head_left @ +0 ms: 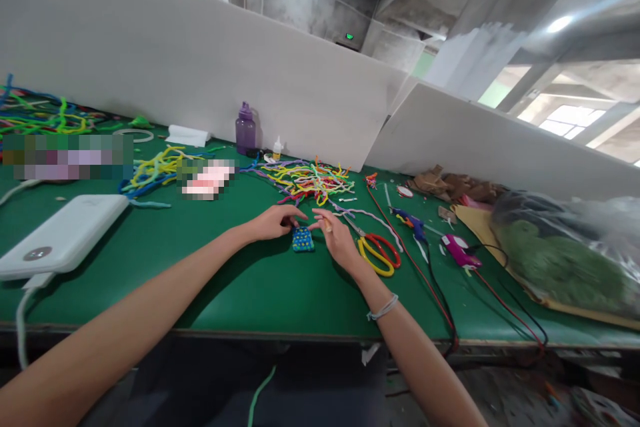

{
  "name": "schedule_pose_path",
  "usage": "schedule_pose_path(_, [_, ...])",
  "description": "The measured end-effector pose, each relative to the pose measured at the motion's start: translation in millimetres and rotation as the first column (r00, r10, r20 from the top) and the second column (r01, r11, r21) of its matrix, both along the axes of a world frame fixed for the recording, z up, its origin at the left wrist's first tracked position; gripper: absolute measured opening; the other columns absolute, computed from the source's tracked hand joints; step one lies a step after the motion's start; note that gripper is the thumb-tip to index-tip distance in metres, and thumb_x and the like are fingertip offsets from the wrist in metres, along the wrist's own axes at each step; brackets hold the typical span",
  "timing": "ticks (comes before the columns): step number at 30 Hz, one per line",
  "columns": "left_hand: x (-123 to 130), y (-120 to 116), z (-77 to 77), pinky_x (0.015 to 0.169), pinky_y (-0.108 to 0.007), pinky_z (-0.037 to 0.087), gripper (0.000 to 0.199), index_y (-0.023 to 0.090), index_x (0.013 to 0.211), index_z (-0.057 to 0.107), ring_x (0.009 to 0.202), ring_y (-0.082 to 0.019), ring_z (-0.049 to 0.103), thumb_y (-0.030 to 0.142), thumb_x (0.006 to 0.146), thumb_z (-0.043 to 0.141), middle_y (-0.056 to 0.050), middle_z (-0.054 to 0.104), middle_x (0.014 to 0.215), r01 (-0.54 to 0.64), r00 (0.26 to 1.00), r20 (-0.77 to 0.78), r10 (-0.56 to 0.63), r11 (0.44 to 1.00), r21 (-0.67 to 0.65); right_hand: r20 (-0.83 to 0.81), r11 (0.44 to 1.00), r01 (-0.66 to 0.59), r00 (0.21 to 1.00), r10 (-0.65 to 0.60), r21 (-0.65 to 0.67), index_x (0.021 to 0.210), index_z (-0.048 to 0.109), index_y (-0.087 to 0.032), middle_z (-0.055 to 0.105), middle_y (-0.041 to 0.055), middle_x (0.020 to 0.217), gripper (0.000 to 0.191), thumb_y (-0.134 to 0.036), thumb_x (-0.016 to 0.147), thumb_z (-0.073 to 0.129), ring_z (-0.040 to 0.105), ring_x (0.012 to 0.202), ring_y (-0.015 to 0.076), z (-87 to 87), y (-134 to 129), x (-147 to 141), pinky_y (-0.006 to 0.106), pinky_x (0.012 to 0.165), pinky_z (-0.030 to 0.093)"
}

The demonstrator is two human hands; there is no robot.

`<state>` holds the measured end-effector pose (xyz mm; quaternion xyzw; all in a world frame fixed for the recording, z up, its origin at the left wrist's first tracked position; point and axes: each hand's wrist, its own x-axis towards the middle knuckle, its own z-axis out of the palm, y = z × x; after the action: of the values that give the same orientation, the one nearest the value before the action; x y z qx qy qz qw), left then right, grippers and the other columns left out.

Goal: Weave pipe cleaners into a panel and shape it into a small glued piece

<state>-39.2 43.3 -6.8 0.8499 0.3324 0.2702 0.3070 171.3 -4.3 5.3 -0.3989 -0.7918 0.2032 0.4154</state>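
A small blue woven pad (303,239) with yellow and green dots lies on the green table (240,287). My left hand (274,221) rests just left of it, fingertips touching its top edge. My right hand (336,237) sits just to its right, fingers curled near the pad, with a thin light stick-like piece pinched between them. A tangle of coloured pipe cleaners (310,180) lies just beyond both hands.
Red and yellow scissors (380,252), two glue guns (413,221) (459,250) with cords, a plastic bag of green material (565,260) and cardboard scraps lie right. A white power bank (63,235), more pipe cleaners (150,170), a purple bottle (245,129) and a small glue bottle (277,148) lie left and back.
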Motion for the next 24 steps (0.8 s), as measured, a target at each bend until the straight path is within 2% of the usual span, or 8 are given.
schedule_pose_path(4, [1.1, -0.6, -0.5, 0.068, -0.022, 0.048, 0.043, 0.016, 0.108, 0.056, 0.078, -0.012, 0.06, 0.007, 0.066, 0.051, -0.005, 0.063, 0.093, 0.03, 0.999, 0.013, -0.03, 0.999, -0.024, 0.07, 1.0, 0.011, 0.998, -0.01, -0.023, 0.116, 0.049, -0.021, 0.067, 0.0044, 0.09, 0.031, -0.025, 0.09, 0.033, 0.06, 0.09, 0.0156, -6.9, 3.0, 0.9, 0.03, 0.084, 0.042])
schedule_pose_path(10, [5.5, -4.6, 4.7, 0.078, -0.025, 0.044, 0.023, 0.016, 0.094, 0.063, 0.085, -0.014, 0.057, 0.028, 0.074, 0.06, -0.005, 0.063, 0.095, 0.067, 0.997, 0.03, -0.07, 0.995, 0.073, -0.057, 0.992, 0.019, 0.998, -0.026, -0.121, 0.113, 0.051, -0.021, 0.068, 0.0023, 0.08, 0.029, -0.029, 0.089, 0.036, 0.063, 0.083, 0.0143, -11.0, 4.5, 0.2, 0.028, 0.078, 0.044])
schedule_pose_path(14, [7.1, -5.1, 8.0, 0.071, -0.023, 0.044, 0.029, 0.015, 0.093, 0.061, 0.076, -0.013, 0.056, 0.039, 0.079, 0.053, -0.003, 0.064, 0.083, -0.002, 0.997, 0.073, 0.006, 0.999, -0.047, -0.2, 0.98, 0.09, 0.972, -0.125, -0.176, 0.107, 0.057, -0.02, 0.065, 0.0026, 0.077, 0.031, -0.036, 0.087, 0.04, 0.061, 0.077, 0.015, -7.6, 10.1, 3.3, 0.026, 0.068, 0.046])
schedule_pose_path(18, [6.9, -4.2, 7.3, 0.062, -0.021, 0.042, 0.035, 0.013, 0.099, 0.059, 0.068, -0.012, 0.055, 0.042, 0.081, 0.049, -0.002, 0.062, 0.077, -0.029, 0.997, 0.063, 0.038, 0.99, -0.141, -0.346, 0.957, 0.198, 0.9, -0.263, -0.214, 0.103, 0.06, -0.015, 0.057, 0.0001, 0.062, 0.039, -0.044, 0.085, 0.04, 0.054, 0.058, 0.0125, -1.4, 16.6, 12.6, 0.022, 0.052, 0.042])
schedule_pose_path(21, [7.0, -4.3, 5.2, 0.059, -0.02, 0.041, 0.036, 0.015, 0.101, 0.06, 0.064, -0.012, 0.054, 0.042, 0.082, 0.047, -0.002, 0.062, 0.073, -0.087, 0.996, -0.017, 0.086, 0.994, -0.064, -0.366, 0.949, 0.24, 0.881, -0.3, -0.203, 0.092, 0.063, -0.013, 0.053, -0.0004, 0.059, 0.041, -0.046, 0.084, 0.04, 0.049, 0.052, 0.0107, 2.2, 13.5, 14.7, 0.021, 0.047, 0.038])
schedule_pose_path(24, [7.7, -4.5, 3.6, 0.058, -0.02, 0.039, 0.034, 0.017, 0.1, 0.062, 0.064, -0.012, 0.054, 0.041, 0.083, 0.045, -0.002, 0.063, 0.074, -0.107, 0.989, -0.1, 0.11, 0.993, 0.04, -0.256, 0.969, 0.227, 0.935, -0.244, -0.096, 0.081, 0.064, -0.014, 0.055, 0.0007, 0.058, 0.036, -0.043, 0.084, 0.042, 0.051, 0.053, 0.0115, 5.5, 4.2, 10.0, 0.022, 0.05, 0.04])
